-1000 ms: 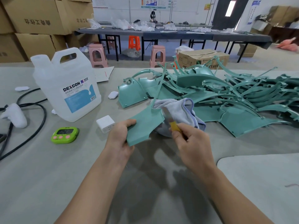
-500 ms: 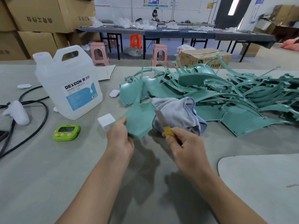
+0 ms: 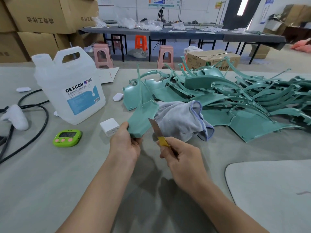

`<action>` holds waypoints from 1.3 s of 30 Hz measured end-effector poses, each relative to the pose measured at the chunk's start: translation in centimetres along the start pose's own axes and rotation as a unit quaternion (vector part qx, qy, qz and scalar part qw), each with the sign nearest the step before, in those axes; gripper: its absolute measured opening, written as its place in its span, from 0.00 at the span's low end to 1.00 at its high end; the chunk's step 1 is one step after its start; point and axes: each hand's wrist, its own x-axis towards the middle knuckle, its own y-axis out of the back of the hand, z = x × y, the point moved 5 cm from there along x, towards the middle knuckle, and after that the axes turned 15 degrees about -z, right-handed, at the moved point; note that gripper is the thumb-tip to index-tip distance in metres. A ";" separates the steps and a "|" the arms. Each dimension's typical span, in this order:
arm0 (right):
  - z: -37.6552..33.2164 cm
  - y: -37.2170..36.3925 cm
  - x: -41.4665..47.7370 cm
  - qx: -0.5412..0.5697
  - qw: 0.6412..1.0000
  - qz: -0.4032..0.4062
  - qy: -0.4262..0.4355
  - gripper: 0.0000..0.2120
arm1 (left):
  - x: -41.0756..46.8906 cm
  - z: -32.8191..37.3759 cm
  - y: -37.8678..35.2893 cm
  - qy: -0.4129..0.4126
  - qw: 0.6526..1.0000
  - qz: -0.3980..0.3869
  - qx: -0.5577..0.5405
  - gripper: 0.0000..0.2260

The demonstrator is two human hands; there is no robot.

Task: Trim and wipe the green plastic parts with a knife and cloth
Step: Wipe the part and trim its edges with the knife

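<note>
Centre of frame: the left hand (image 3: 125,147) grips one green part (image 3: 142,118) by its lower corner, thumb on the near face and fingers curled behind. The flat panel is raised off the worktop (image 3: 50,182) and tilted toward the viewer, probably so that its lower right edge is exposed. The right hand (image 3: 181,158) is closed round the yellow handle of the knife (image 3: 155,129). The blade points up and to the left, with its tip just beside that edge. I cannot tell whether steel touches plastic. Judgement: this is the trimming step, and the part is held in the air so the blade can run along the rim with no surface in the way. The grey cloth (image 3: 181,120) lies bunched directly behind the part and against the heap (image 3: 235,98) of green parts at centre right, within reach for the wipe that should follow. Left of centre stand a DEXCON jug (image 3: 70,88), likely the wiping fluid, a green timer (image 3: 67,137) and a white block (image 3: 109,126). All three are well apart from the cutting. Risk: the blade sits near the left hand's fingers, so a stroke away from that hand looks safer.
</note>
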 end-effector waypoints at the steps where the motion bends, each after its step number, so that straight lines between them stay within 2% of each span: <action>1: -0.1 -0.1 0.0 0.009 1.000 -0.004 0.006 0.05 | 0.0 0.1 0.1 -0.001 1.000 -0.001 -0.001 0.06; 4: -0.5 -0.8 0.0 -0.004 0.998 -0.061 0.026 0.10 | 0.0 -0.1 0.2 0.002 1.000 -0.003 -0.001 0.07; 6: -0.6 -1.1 0.0 -0.026 0.995 -0.090 0.026 0.08 | 0.1 -0.4 0.3 0.008 1.000 0.002 0.009 0.06; 8: -0.4 -0.6 0.2 -0.015 0.997 -0.075 0.012 0.05 | 0.2 -0.6 0.3 0.012 1.000 0.000 0.017 0.07; 12: 0.1 0.9 0.3 0.028 0.999 -0.003 -0.020 0.08 | 0.5 -0.5 0.7 0.025 0.998 0.003 0.049 0.08; 17: -0.7 -0.6 0.2 0.017 0.997 -0.077 0.007 0.10 | 0.6 -0.5 0.8 0.025 0.998 0.008 0.063 0.08; 21: 0.7 1.7 0.8 0.034 0.998 0.029 -0.052 0.09 | 0.7 -0.3 0.7 0.029 0.998 0.001 0.052 0.09; 24: 1.7 5.1 1.0 0.046 0.991 0.103 -0.068 0.09 | 0.9 0.3 0.6 0.001 0.999 -0.010 0.043 0.05; 26: 2.4 8.1 0.7 0.007 0.983 0.160 -0.090 0.12 | 1.1 0.7 0.7 -0.019 0.998 -0.017 0.055 0.03; 28: 3.6 11.0 0.2 -0.039 0.967 0.196 -0.158 0.13 | 1.4 1.0 1.3 -0.038 0.995 -0.011 0.089 0.03; 30: 5.2 12.9 -0.5 -0.084 0.946 0.170 -0.263 0.12 | 1.6 1.2 1.9 -0.047 0.992 -0.004 0.114 0.04; 32: 6.8 13.8 -1.3 -0.137 0.915 0.108 -0.364 0.15 | 1.8 1.5 2.3 -0.055 0.990 0.008 0.132 0.04; 35: 6.2 15.3 -2.8 -0.266 0.838 0.110 -0.463 0.17 | 2.1 2.6 2.7 -0.097 0.978 0.025 0.181 0.02; 37: 3.5 15.6 -2.6 -0.408 0.794 0.131 -0.432 0.21 | 1.9 3.3 2.7 -0.128 0.967 0.030 0.217 0.05; 38: 1.9 15.0 -2.0 -0.443 0.800 0.145 -0.378 0.23 | 1.7 3.7 2.7 -0.146 0.961 0.034 0.233 0.07; 39: 0.3 14.1 -1.1 -0.440 0.826 0.151 -0.320 0.25 | 1.6 4.0 2.7 -0.165 0.952 0.039 0.253 0.07</action>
